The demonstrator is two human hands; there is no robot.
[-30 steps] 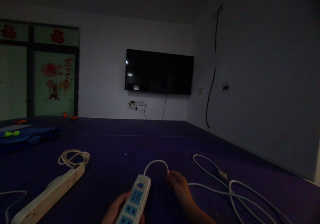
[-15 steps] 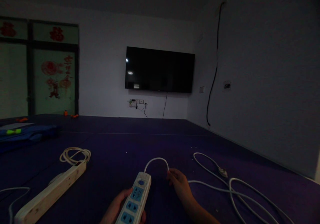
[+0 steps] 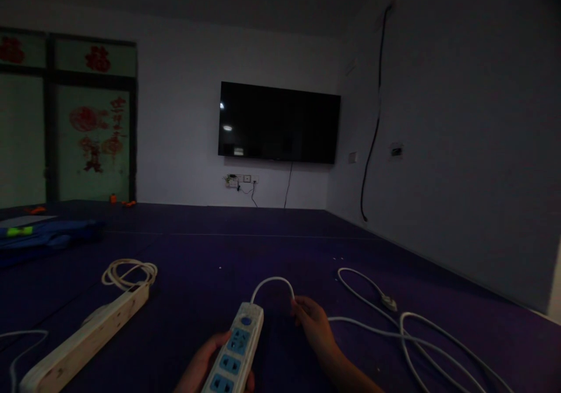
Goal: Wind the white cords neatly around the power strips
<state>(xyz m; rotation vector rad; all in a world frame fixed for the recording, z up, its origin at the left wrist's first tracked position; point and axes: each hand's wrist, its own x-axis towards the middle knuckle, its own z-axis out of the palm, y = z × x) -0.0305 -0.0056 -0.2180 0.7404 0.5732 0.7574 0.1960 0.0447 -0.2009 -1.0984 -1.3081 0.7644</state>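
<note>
My left hand (image 3: 205, 365) grips a white power strip (image 3: 236, 349) with blue sockets near the bottom edge, fingers wrapped under its body. My right hand (image 3: 312, 323) pinches the strip's white cord (image 3: 272, 282) where it arches out of the strip's far end. From my right hand the cord runs right and lies in loose loops (image 3: 421, 334) on the purple floor, ending in a plug (image 3: 388, 303).
A second, cream-coloured power strip (image 3: 83, 341) with a coiled cord (image 3: 129, 273) lies at the left. A blue bag (image 3: 44, 236) sits far left. A dark wall-mounted TV (image 3: 279, 123), wall sockets (image 3: 240, 180) and a glass door (image 3: 65, 130) stand at the back.
The view has shifted slightly downward; both hands keep their hold on the strip and cord almost unmoved.
</note>
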